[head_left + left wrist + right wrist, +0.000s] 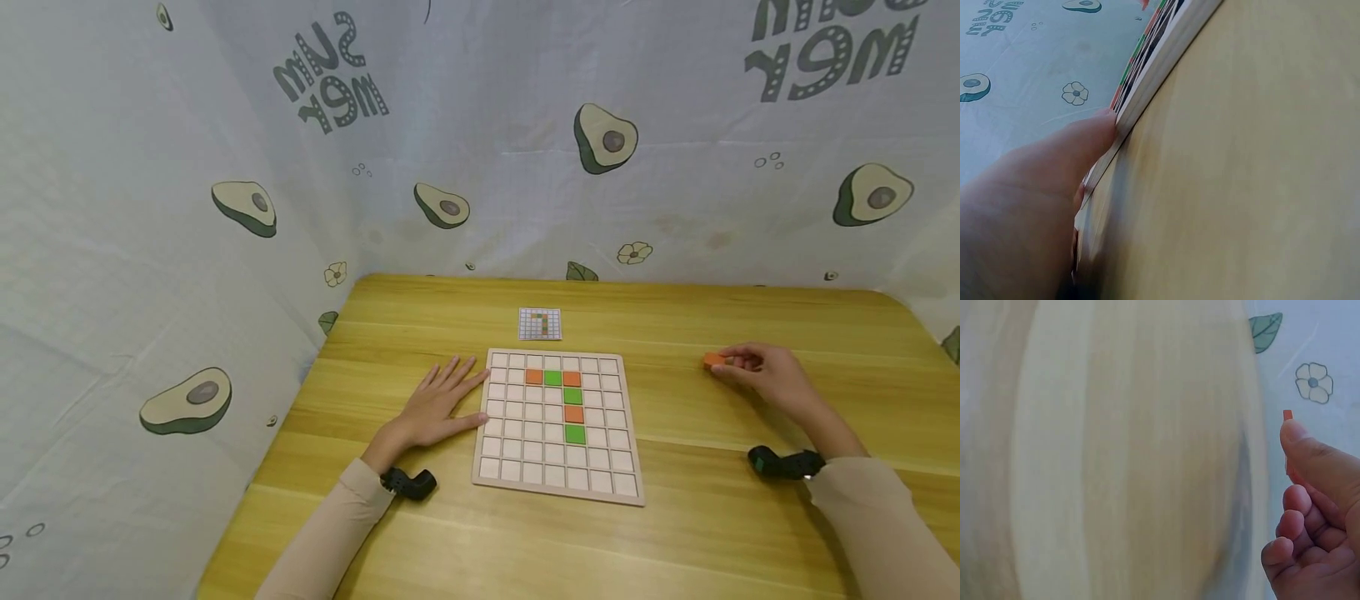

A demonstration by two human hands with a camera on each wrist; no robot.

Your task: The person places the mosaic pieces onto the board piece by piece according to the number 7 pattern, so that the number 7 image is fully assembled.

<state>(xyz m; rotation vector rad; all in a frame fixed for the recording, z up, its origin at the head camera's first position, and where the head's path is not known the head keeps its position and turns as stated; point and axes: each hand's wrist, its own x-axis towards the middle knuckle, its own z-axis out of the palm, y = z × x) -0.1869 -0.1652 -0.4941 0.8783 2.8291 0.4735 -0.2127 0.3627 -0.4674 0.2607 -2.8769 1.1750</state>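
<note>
A pale wooden grid board (522, 471) lies on the table. Three orange tiles and three green tiles sit in its cells, as a short row near the top and a column running down from the row's right end. My left hand (438, 408) rests with fingers spread at the board's left edge; in the left wrist view its thumb (1094, 131) touches the board's side (1160, 65). Off to the right of the board, my right hand (772, 379) pinches an orange tile (712, 360) between thumb and index finger. The right wrist view shows the other fingers (1290, 524) curled.
A small card (540, 324) printed with a coloured grid pattern lies behind the board. The wooden table (442, 308) ends at a fabric backdrop (510, 108) printed with avocados. Black wrist devices sit on the left wrist (408, 483) and right wrist (783, 463).
</note>
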